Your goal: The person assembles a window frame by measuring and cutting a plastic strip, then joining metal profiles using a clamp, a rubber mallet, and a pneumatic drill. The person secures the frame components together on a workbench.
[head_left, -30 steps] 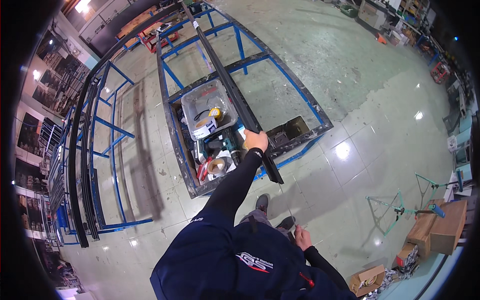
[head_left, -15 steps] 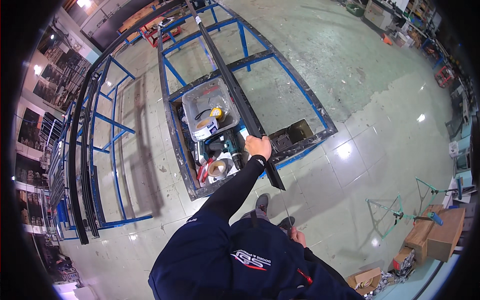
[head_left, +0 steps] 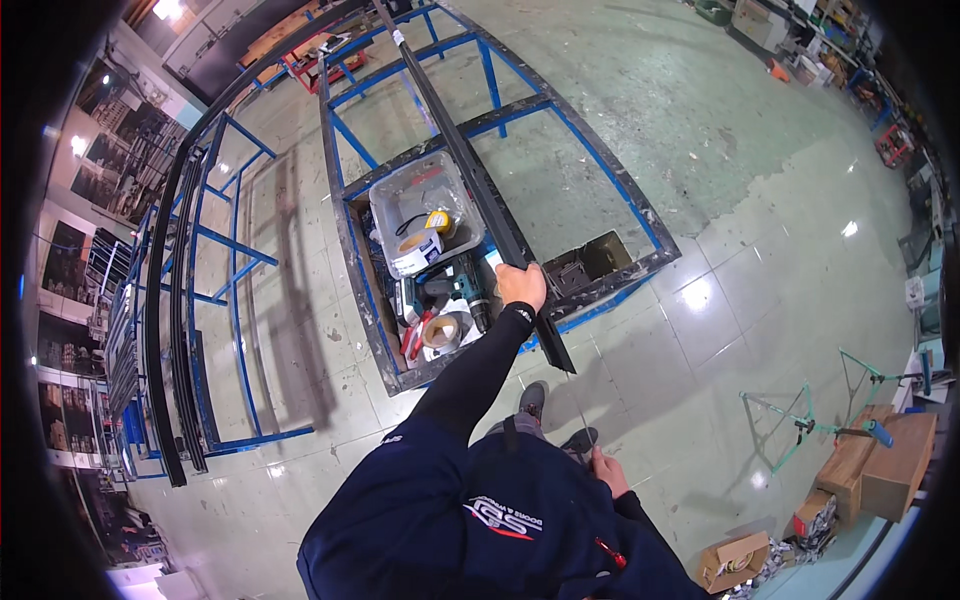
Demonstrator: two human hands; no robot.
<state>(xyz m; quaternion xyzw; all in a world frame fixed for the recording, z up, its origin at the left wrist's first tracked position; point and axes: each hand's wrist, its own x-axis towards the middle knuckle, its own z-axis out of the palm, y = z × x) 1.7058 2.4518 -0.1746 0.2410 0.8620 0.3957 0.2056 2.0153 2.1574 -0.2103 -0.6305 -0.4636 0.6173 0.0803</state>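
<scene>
The bar point(head_left: 485, 195) looks like smooth metal. The bin point(head_left: 405, 195) is clear, shiny plastic. The floor tiles point(head_left: 690, 350) are glossy. The frame point(head_left: 505, 120) has rough paint. The jacket point(head_left: 400, 520) is matt cloth.

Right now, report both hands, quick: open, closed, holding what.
Left hand: closed, gripping a long black bar near its lower end.
Right hand: low by the body; whether it is closed or holding anything cannot be told.

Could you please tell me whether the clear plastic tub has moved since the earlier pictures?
No, the clear plastic tub has not visibly moved: it sits in the same place within the blue-and-black frame; both shift slightly together in the view.
</scene>
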